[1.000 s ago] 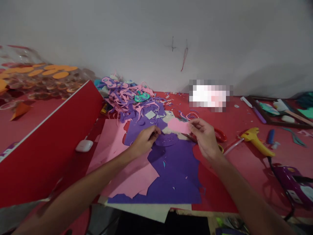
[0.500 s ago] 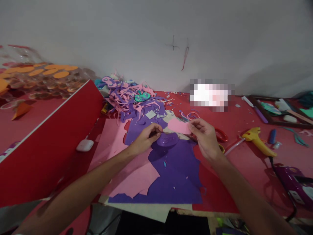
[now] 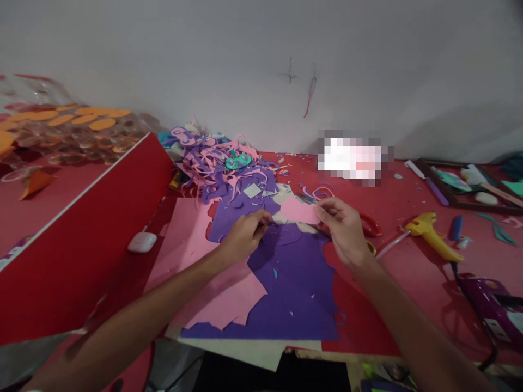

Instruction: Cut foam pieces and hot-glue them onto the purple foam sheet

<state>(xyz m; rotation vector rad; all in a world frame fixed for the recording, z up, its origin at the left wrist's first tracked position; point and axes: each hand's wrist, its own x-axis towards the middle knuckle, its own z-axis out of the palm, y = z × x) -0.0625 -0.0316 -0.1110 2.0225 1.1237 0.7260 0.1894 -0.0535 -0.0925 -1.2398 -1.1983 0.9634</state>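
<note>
In the middle of the head view my left hand is closed in a pinch, at the left end of a small purple foam cut-out. The outline of this piece barely stands out against the purple foam sheet below it. My right hand pinches a pink foam cut-out by its right end, level above the work. A pink foam sheet lies under my left forearm, partly over the purple one.
Foam scraps are heaped at the back left, beside a red panel. A white case lies near it. To the right are red-handled scissors, a yellow glue gun, a purple device and a dark frame.
The purple cut-out has tilted, so its shiny glue-like lines no longer show and it blends into the sheet. My left hand has turned slightly; my right hand has hardly moved.
</note>
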